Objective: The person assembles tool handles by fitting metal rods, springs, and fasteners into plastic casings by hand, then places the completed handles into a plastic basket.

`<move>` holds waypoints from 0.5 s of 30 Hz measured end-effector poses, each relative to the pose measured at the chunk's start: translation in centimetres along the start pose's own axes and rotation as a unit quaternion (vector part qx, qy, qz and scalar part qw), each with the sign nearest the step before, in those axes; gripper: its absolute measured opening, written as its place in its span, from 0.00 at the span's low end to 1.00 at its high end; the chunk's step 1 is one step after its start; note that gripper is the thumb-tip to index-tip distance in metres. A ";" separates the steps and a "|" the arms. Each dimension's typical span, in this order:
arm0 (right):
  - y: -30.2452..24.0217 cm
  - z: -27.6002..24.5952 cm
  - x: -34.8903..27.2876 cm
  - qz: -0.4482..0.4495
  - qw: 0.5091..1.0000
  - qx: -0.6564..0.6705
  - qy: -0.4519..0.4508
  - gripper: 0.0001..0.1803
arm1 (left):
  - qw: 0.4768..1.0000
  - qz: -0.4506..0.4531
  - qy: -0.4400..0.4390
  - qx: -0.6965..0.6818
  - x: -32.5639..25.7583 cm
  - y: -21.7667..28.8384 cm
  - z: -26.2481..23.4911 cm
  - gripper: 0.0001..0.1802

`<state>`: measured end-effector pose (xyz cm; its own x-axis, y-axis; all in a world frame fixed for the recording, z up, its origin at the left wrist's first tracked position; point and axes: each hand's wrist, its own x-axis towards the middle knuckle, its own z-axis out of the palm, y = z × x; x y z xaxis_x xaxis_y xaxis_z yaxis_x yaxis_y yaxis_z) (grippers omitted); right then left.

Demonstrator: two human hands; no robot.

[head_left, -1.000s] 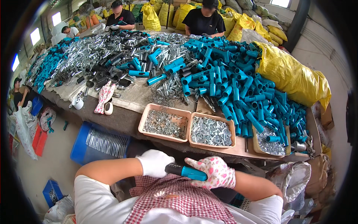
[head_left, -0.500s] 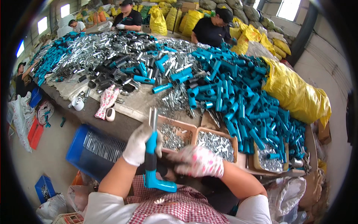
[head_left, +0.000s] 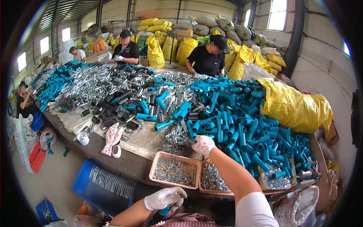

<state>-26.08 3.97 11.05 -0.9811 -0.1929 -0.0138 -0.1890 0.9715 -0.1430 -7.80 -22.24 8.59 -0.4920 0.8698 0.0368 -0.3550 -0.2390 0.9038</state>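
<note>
My left hand (head_left: 165, 198), in a white glove, is closed round a teal and black tubular tool handle (head_left: 162, 214) close to my body; its lower end is cut off by the picture's edge. My right hand (head_left: 204, 146), in a glove with a pink pattern, reaches to the table at the near edge of a pile of teal plastic tubes (head_left: 242, 126). Its fingers are curled at loose metal springs and rods (head_left: 176, 138); what they hold, if anything, is hidden. Pink trays of small metal parts (head_left: 175, 184) lie between me and the pile.
A blue crate (head_left: 84, 181) holds a row of metal tubes at the left. A yellow sack (head_left: 295, 106) lies at the pile's right end. A patterned glove (head_left: 112, 138) and a white cup (head_left: 82, 138) rest near the table edge. Several people work across the table.
My right hand has moved from beside the handle forward to the pile. My left hand has lowered toward my body with the handle. The view has tilted up.
</note>
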 end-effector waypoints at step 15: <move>-3.3 -4.8 -23.1 -0.328 0.920 0.196 -0.083 0.14 | 0.911 0.042 0.053 0.407 3.7 -3.7 5.3 0.34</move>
<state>-2.98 5.88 16.59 -0.6356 -0.7699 0.0570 -0.6770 0.5203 -0.5205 -4.08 -15.84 7.66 -0.5791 0.8065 0.1186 0.3729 0.1327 0.9184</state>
